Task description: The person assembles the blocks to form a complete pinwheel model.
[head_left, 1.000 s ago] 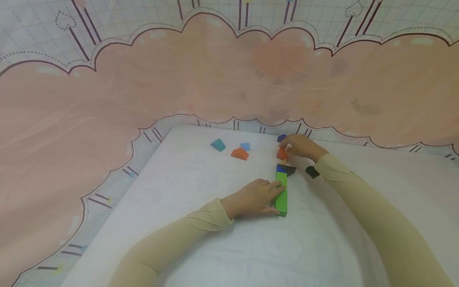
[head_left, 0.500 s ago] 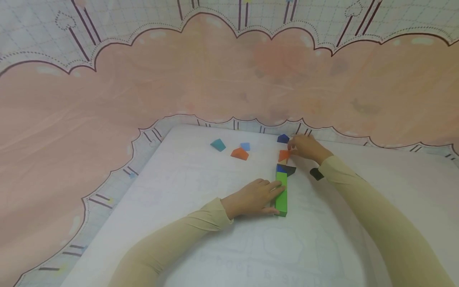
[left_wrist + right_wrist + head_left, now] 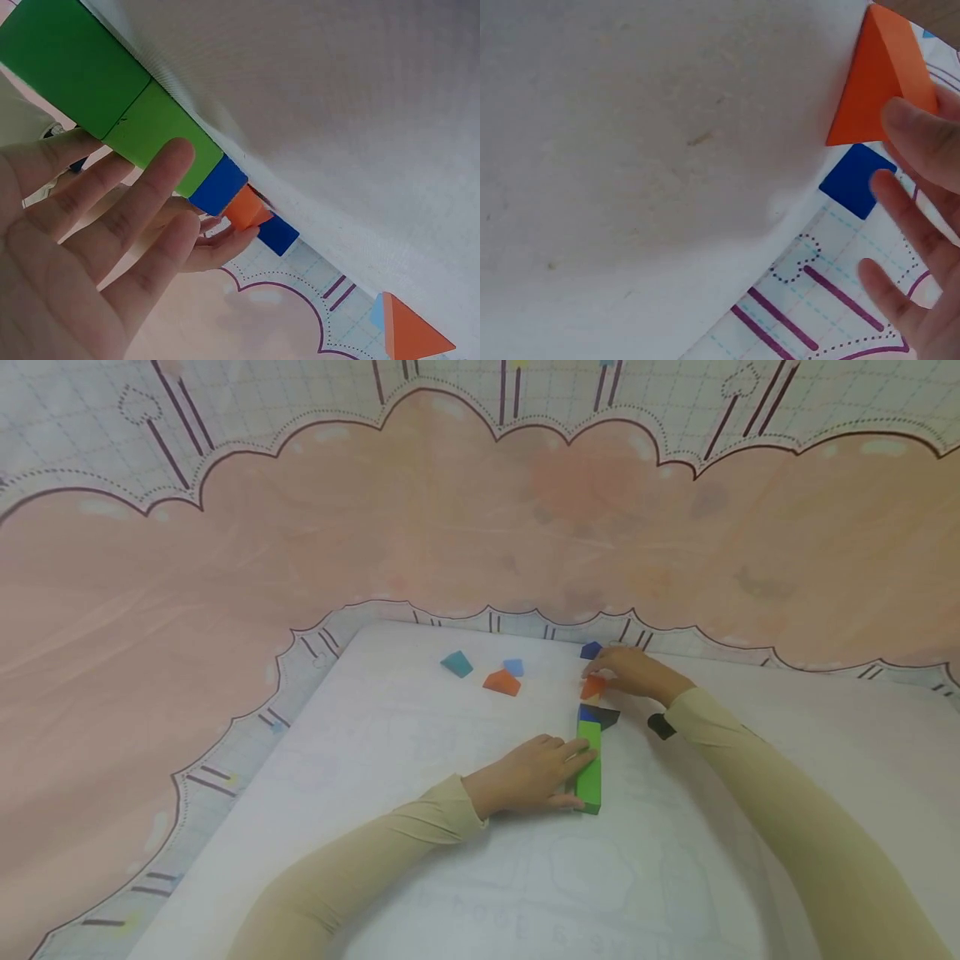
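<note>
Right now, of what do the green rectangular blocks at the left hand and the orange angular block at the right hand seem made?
Green rectangular blocks: perhaps painted wood, matte; opaque faces, crisp edges. Orange angular block: likewise, smooth and matte, evenly coloured; no grain shows, so plastic remains possible for both.

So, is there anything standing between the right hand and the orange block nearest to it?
Nothing visible stands in the way: the right hand pinches the orange block directly. The dark blue block lies farther out, not between them.
</note>
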`<state>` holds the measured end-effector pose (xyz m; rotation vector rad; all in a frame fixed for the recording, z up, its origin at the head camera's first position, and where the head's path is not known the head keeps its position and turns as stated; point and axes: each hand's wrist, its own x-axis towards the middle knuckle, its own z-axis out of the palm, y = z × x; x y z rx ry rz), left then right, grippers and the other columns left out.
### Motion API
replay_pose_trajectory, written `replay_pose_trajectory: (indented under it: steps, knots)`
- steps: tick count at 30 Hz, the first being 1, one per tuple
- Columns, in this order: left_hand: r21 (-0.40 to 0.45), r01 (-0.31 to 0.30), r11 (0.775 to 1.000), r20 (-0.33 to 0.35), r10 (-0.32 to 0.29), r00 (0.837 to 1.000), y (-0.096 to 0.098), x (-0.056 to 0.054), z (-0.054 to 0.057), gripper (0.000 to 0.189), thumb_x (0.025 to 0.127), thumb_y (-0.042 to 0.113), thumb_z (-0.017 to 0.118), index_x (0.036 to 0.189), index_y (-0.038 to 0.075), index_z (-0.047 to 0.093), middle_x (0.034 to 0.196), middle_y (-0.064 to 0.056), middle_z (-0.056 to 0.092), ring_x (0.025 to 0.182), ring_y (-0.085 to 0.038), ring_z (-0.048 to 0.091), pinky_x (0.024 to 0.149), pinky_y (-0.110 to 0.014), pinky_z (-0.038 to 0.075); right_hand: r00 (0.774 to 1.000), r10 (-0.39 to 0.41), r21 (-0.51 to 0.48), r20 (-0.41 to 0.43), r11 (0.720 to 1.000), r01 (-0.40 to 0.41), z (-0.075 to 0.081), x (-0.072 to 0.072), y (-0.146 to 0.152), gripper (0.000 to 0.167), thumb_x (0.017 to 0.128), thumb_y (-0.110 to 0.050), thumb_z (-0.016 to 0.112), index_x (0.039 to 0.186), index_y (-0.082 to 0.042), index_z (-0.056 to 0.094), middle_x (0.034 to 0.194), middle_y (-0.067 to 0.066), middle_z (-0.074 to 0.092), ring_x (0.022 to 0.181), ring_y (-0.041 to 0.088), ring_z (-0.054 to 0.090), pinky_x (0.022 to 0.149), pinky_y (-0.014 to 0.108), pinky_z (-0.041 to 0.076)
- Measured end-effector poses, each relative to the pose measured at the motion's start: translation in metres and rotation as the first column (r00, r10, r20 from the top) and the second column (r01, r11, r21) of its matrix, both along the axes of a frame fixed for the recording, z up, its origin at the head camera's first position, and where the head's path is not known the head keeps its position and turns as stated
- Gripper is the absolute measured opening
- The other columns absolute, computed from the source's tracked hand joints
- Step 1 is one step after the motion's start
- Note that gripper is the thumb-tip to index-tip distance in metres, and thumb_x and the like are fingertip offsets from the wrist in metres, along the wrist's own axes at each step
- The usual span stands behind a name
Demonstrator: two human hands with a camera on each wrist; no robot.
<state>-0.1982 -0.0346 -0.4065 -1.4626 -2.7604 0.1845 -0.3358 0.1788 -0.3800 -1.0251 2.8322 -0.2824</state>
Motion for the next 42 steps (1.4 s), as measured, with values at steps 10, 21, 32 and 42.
replay_pose_trajectory:
  steps: [10, 21, 32, 42]
  knots:
    - [0.013, 0.002, 1.000, 0.005, -0.002, 1.000, 0.000, 0.001, -0.001, 0.072, 0.091, 0.060, 0.043, 0.146, 0.014, 0.034, 0.148, -0.004, 0.040, 0.125, -0.017, 0.050, 0.107, -0.032, 0.039, 0.998, -0.020, -0.024, -0.058, 1.000, 0.018, -0.002, 0.006, 0.016, 0.028, 0.078, -0.003, 0.072, 0.105, -0.007, 0.066, 0.101, 0.010, 0.066, 0.098, 0.028, 0.060, 0.093, 0.050, 0.047]
    - [0.005, 0.004, 1.000, -0.006, -0.004, 1.000, 0.000, 0.001, -0.002, 0.073, 0.091, 0.061, 0.043, 0.146, 0.014, 0.034, 0.148, -0.004, 0.040, 0.125, -0.017, 0.050, 0.106, -0.032, 0.039, 0.997, -0.040, 0.006, -0.059, 0.999, 0.040, -0.008, 0.005, 0.022, 0.031, 0.080, -0.010, 0.073, 0.111, -0.013, 0.068, 0.105, 0.009, 0.066, 0.101, 0.028, 0.059, 0.094, 0.056, 0.042]
    - [0.006, 0.012, 1.000, -0.019, -0.012, 1.000, -0.001, 0.001, -0.001, 0.073, 0.091, 0.061, 0.041, 0.146, 0.014, 0.033, 0.147, -0.004, 0.040, 0.124, -0.017, 0.050, 0.106, -0.031, 0.039, 0.988, -0.088, 0.039, -0.130, 0.995, 0.094, -0.010, 0.003, 0.012, 0.029, 0.080, -0.013, 0.073, 0.109, -0.013, 0.069, 0.102, 0.010, 0.066, 0.098, 0.028, 0.058, 0.092, 0.058, 0.042]
    - [-0.011, 0.002, 1.000, -0.006, -0.002, 1.000, 0.000, 0.001, 0.002, 0.073, 0.091, 0.061, 0.042, 0.147, 0.015, 0.033, 0.148, -0.003, 0.039, 0.125, -0.017, 0.050, 0.106, -0.031, 0.039, 0.984, -0.079, 0.027, -0.157, 0.996, 0.085, -0.006, 0.005, 0.017, 0.037, 0.081, -0.014, 0.072, 0.117, -0.010, 0.064, 0.114, 0.017, 0.064, 0.111, 0.037, 0.057, 0.096, 0.064, 0.037]
